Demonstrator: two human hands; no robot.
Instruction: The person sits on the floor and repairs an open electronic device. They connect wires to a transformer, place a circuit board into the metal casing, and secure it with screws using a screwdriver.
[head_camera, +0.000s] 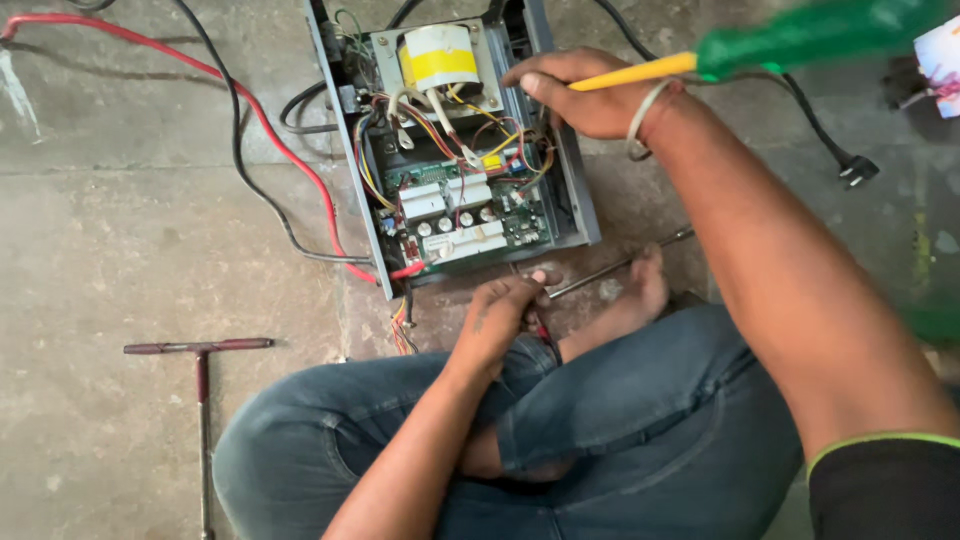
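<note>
An open grey metal case (585, 200) lies on the concrete floor, showing a yellow-banded transformer (440, 58), a green circuit board (465, 215) and many coloured wires. My right hand (590, 95) is at the case's upper right edge, pinching the yellow shaft of a green-handled screwdriver (800, 38) whose blurred handle points toward the upper right. My left hand (505, 310) is curled just below the case's near edge, above my crossed legs, and a thin red and dark tool (543, 332) shows under its fingers.
A red cable (250, 100) and a black cable (260, 195) run across the floor to the case. A T-handle wrench (200, 352) lies at the lower left. A thin metal rod (610, 270) rests by my bare foot (640, 295). A black plug (858, 170) sits at right.
</note>
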